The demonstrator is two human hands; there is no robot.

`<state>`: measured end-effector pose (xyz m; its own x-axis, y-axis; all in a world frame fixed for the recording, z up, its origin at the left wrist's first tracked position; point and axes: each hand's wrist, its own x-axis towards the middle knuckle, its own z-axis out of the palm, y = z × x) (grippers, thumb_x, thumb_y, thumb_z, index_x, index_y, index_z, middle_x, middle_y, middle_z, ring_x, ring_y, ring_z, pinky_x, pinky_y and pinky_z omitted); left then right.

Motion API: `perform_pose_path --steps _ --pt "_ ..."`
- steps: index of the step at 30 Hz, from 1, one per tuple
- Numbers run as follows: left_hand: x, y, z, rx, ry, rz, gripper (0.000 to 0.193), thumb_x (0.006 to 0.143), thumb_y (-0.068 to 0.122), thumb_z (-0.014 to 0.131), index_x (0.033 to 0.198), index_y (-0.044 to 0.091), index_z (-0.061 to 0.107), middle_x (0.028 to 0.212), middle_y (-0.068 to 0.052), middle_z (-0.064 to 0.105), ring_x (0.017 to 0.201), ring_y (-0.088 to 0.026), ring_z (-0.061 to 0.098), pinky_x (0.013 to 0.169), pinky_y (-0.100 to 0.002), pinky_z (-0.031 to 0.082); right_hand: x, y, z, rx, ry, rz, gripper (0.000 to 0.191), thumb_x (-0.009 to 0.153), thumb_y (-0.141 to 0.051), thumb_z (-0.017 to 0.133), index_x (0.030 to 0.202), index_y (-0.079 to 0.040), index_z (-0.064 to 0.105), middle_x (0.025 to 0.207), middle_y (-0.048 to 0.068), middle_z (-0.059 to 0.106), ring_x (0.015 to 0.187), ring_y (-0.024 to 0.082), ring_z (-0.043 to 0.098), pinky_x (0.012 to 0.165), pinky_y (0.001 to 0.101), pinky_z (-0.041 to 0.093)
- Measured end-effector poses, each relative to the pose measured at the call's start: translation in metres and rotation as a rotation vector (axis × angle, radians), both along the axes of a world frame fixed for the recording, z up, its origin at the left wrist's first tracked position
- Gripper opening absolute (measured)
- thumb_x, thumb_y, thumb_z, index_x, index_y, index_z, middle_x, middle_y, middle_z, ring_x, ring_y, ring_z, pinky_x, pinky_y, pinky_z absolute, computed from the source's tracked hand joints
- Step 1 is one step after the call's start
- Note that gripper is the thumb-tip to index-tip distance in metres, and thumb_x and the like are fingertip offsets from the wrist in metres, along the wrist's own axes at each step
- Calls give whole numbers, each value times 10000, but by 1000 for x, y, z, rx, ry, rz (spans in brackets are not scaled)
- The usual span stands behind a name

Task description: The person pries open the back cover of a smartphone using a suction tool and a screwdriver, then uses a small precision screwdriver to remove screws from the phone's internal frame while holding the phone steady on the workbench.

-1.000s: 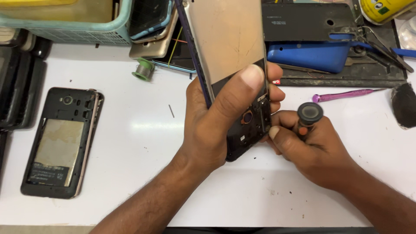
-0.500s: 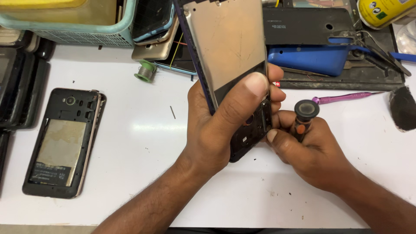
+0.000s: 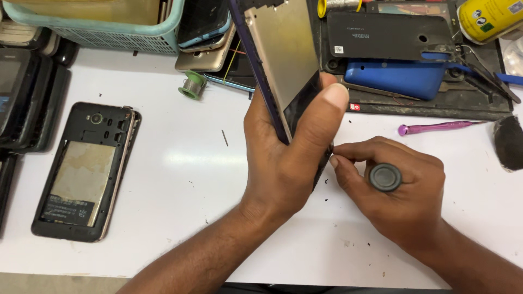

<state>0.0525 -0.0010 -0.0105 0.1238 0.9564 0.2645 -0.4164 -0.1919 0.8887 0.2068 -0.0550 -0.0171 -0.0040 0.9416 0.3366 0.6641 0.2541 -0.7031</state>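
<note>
White tabletop fills most of the frame, and its widest bare stretch lies in the middle left, between an opened phone and the person's forearm. At centre the left hand is clamped around a disassembled smartphone, thumb pressed on its dark lower part, holding it tilted on edge so its gold inner plate faces up and its purple rim runs toward the upper middle of the frame. Just right of it the right hand is curled shut on a screwdriver, whose round black cap shows between the fingers; the fingertips meet at the phone's lower right edge, and the tip itself is hidden. At lower left an opened black phone with its battery exposed lies flat, well apart from the hands. Along the far left edge sit more dark handsets. A teal basket crowds the upper left, with stacked phones beside it and a small solder spool just below them. The upper right is packed: a black work mat carries a black back cover and a blue phone cover, with tweezers at its right end. A purple pry tool lies on bare tabletop just above the right hand, near a dark brush at the right edge.
</note>
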Motion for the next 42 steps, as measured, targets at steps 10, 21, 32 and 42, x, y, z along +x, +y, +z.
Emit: perform_pose_path --steps 10,21,32,42 --pt "8 -11 -6 78 -33 -24 361 1044 343 668 1174 29 547 980 -27 558 841 -30 557 721 -203 538 4 -1 -5 -82 -65 -13 197 832 -78 856 947 1 717 834 50 699 676 89 661 589 254 522" --pt "8 -17 2 -22 -132 -95 356 1073 345 719 1129 37 550 873 -32 585 752 -37 616 630 -205 551 0 2 -10 14 -40 111 286 870 12 710 1145 -10 635 909 30 712 790 96 685 674 243 557" --pt "10 -15 0 -43 -195 -102 288 1072 301 691 1083 43 566 840 -14 588 747 -37 594 636 -208 517 23 -9 -28 -168 189 100 82 927 17 538 890 -54 521 721 -26 513 584 38 407 512 214 377" --pt "4 -7 2 -92 -180 -88 451 1055 429 693 1103 -18 644 903 -91 693 909 -140 704 805 -314 628 33 -10 -31 -192 555 152 68 980 25 442 964 -40 457 897 51 531 670 56 396 545 226 366"
